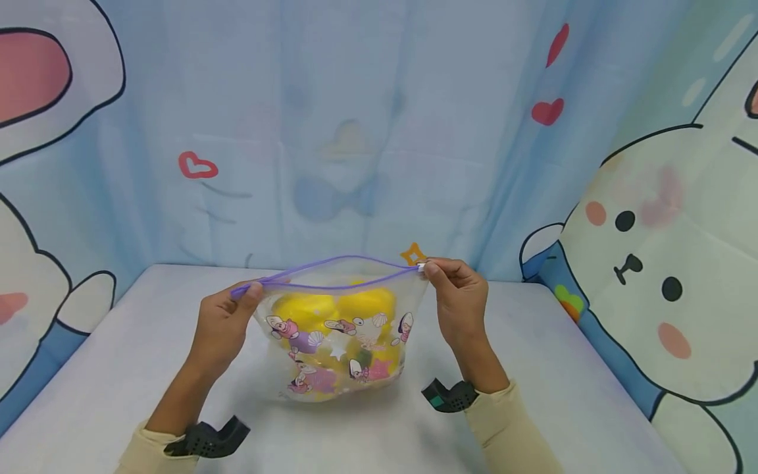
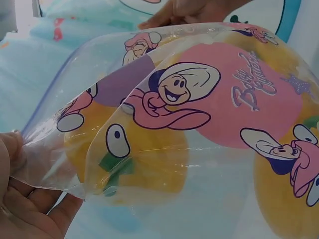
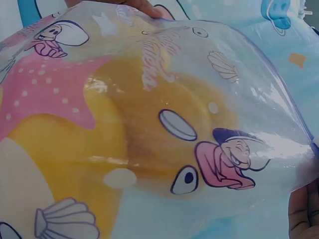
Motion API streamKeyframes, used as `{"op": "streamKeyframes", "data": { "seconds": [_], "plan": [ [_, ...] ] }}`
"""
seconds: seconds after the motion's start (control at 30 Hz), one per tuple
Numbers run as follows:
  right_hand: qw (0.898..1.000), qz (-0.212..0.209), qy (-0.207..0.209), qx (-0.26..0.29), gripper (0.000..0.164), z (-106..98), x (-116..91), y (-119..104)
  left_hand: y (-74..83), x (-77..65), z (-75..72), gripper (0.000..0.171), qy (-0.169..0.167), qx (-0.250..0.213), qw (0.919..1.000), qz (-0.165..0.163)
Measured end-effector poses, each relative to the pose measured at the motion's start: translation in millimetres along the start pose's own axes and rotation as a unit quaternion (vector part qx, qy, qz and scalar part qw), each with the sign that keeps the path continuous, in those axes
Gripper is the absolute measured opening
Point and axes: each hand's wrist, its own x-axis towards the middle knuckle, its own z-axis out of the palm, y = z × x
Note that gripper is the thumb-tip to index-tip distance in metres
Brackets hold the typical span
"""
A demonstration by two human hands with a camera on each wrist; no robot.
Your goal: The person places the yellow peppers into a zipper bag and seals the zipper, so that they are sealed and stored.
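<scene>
A see-through zip bag (image 1: 346,359) printed with pink cartoon figures, shells and stars stands over the table, its purple-edged mouth parted. Large rounded yellow things (image 1: 370,303) fill it; their kind cannot be told through the plastic. At the mouth's left end my left hand (image 1: 222,329) pinches the purple zip strip between thumb and fingers. My right hand (image 1: 464,299) pinches the opposite corner, where a small white zip slider (image 1: 421,267) shows by the thumb. Close up, the left wrist view has the left hand (image 2: 35,209) at the bag's corner, with the plastic stretched taut.
Beneath the bag lies a white table (image 1: 521,342). A light blue curtain (image 1: 367,131) with cartoon rabbits and hearts hangs behind and at both sides. Black wrist-worn devices sit on the left wrist (image 1: 207,440) and the right wrist (image 1: 450,397).
</scene>
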Motion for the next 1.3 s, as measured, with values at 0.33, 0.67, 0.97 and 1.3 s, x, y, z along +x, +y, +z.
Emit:
{"op": "streamKeyframes", "data": {
  "seconds": [0.33,0.67,0.97,1.3],
  "plan": [
    [0.974,0.09,-0.15,-0.144,0.03,-13.9,-10.7,8.9,-5.4,1.3,8.8,0.037,0.011,-0.006,0.9999,-0.003],
    [0.962,0.108,-0.121,-0.22,0.017,-20.5,-10.8,6.8,-13.8,-3.3,18.3,0.035,-0.048,0.003,0.9984,-0.029],
    [0.976,0.107,-0.093,-0.167,0.02,-15.5,-9.9,-3.2,-7.2,-1.7,15.5,0.022,0.031,-0.004,0.9989,0.034],
    [0.954,0.169,-0.101,-0.224,0.019,-16.1,-10.0,-3.7,-10.2,9.0,7.6,0.033,0.022,-0.055,0.998,-0.022]
  ]
}}
